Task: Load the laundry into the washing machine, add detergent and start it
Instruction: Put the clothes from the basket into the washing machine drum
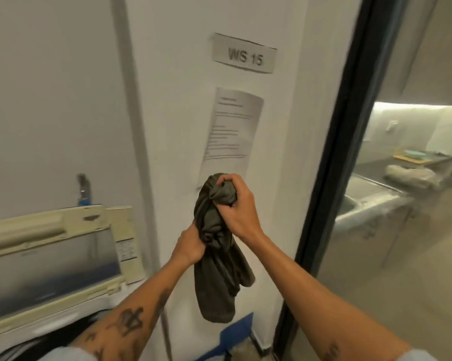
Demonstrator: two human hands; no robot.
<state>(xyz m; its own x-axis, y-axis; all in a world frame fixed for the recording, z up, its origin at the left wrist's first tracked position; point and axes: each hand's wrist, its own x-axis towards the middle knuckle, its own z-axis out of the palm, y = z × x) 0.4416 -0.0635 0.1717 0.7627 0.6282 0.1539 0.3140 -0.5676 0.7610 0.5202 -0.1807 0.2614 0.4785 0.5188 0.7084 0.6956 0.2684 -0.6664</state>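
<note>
Both of my hands hold a dark olive-green garment (217, 272) up in front of a white wall. My right hand (239, 204) grips its bunched top, and my left hand (189, 247) grips it lower down, at the middle. The rest of the cloth hangs loose below. The top-loading washing machine stands at the lower left, its cream lid (50, 246) raised upright against the wall. Part of the dark drum opening (63, 334) shows under my left forearm. No detergent is visible.
A sign reading "WS 15" (245, 54) and a printed sheet (232, 128) hang on the wall. A tap with a blue fitting (83, 191) sits behind the machine. A black door frame (334, 152) on the right borders glass, through which a counter and sink (376, 201) show.
</note>
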